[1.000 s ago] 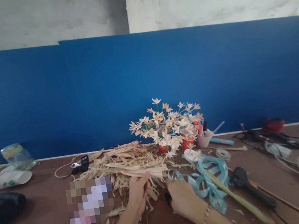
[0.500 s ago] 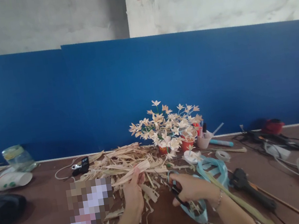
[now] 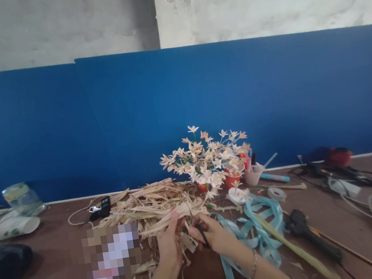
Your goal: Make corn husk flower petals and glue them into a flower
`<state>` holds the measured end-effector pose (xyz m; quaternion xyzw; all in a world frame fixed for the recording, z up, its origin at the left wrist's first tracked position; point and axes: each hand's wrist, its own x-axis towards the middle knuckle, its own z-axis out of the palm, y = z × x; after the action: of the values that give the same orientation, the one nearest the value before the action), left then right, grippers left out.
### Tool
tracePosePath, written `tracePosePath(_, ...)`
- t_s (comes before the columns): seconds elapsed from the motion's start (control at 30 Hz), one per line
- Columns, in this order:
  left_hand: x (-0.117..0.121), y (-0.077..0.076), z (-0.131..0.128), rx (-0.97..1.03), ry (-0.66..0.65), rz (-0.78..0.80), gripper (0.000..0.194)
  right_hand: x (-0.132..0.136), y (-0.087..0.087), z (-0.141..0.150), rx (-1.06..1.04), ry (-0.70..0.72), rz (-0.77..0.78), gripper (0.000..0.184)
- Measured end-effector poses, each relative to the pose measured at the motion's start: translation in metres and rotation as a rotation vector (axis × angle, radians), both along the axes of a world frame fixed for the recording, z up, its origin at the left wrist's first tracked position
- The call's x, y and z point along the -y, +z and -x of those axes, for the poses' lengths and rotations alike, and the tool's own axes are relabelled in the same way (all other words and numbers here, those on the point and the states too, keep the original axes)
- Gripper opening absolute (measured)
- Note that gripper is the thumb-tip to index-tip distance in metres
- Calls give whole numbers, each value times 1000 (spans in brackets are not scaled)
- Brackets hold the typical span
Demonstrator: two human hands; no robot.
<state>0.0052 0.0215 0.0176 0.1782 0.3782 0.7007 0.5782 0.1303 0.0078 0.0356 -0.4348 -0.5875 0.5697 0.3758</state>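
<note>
My left hand is closed on a pale strip of dried husk, pinched between thumb and fingers. Close beside it, my right hand grips dark-handled scissors, the blades pointing up toward the strip. Whether the blades touch the husk I cannot tell. Behind both hands spreads a pile of dried husks, with cut scraps lying in front. Light blue ribbon lies in loops to the right of my right hand.
Husk flowers stand in red pots at the back. Near them are a cup of pens, a white dish and a tape roll. A glue gun and cables lie right; a glass jar stands left. A blue panel runs behind.
My right hand has moved left with the scissors, away from the blue ribbon and up to the husk strip. My left hand stays nearly in place, still holding the strip.
</note>
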Motion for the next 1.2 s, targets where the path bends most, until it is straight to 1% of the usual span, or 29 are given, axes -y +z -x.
tracePosePath(0.13, -1, 2, 1, 22, 34, 10, 17, -1, -12, 3, -39, -45, -56, 33)
tracePosePath(0.23, -2, 4, 1, 29, 46, 12, 16, 2, -11, 4, -7, -58, -71, 28)
tracePosePath(0.37, -3, 3, 2, 7, 35, 2, 16, 4, -7, 4, 79, -121, -83, 25)
tracePosePath(0.43, -4, 2, 4, -26, 25, 4, 22, 2, -8, 3, 108, -129, -67, 24)
tracePosePath(0.5, -4, 2, 6, -67, 5, -7, 33, -1, -9, 0, 94, -130, -33, 26)
tracePosePath(0.6, -3, 4, 8, -145, -52, -57, 46, -6, -9, -2, -70, -147, 12, 32)
tracePosePath(0.67, -1, 6, 9, -230, -108, -88, 47, -8, -8, -3, -209, -169, 25, 34)
tracePosePath(0.73, 1, 6, 8, -318, -183, -99, 45, -8, -7, -3, -288, -183, 35, 34)
tracePosePath(0.9, 1, 1, 6, -442, -343, -60, 39, -12, -12, -4, -304, -231, 50, 37)
tracePosePath(1.03, 0, 1, 6, -426, -449, -41, 32, -15, -17, -7, -295, -289, 58, 38)
tracePosePath(1.1, 0, 1, 6, -410, -485, -36, 28, -16, -19, -8, -303, -293, 54, 38)
tracePosePath(1.2, -1, 0, 6, -460, -508, -15, 30, -16, -21, -8, -317, -293, 48, 39)
